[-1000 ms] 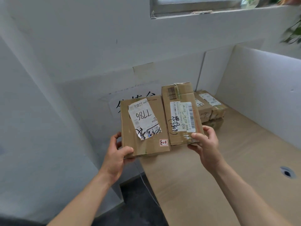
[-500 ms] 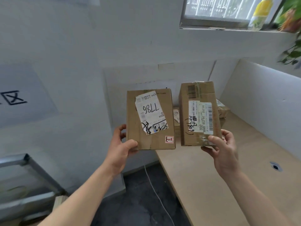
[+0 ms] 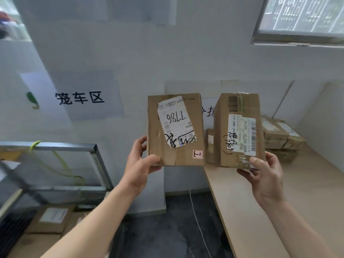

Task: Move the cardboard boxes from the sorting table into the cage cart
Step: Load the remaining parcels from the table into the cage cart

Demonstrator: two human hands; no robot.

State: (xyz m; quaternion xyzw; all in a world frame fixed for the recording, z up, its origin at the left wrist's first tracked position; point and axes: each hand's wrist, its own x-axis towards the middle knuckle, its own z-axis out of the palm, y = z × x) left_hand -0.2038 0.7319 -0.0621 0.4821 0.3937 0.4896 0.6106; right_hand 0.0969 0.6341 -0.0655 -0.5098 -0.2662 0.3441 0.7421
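My left hand (image 3: 139, 164) grips the lower left corner of a flat cardboard box (image 3: 173, 151) whose white label reads 7786. My right hand (image 3: 264, 175) holds the bottom edge of a second, thicker cardboard box (image 3: 221, 127) with a barcode label. Both boxes are in the air, side by side, between the sorting table (image 3: 297, 192) at the right and the metal cage cart (image 3: 61, 146) at the lower left. Several more cardboard boxes (image 3: 275, 135) lie stacked at the table's far end.
Inside the cage cart lies a box with a white label (image 3: 50, 218). A paper sign with black characters (image 3: 80, 97) hangs on the white wall above the cart. A white cable (image 3: 197, 222) runs over the dark floor between cart and table. White partition boards edge the table.
Both boxes have been lifted off the table and carried left. The view has swung left, bringing the cage cart and the wall sign into sight.
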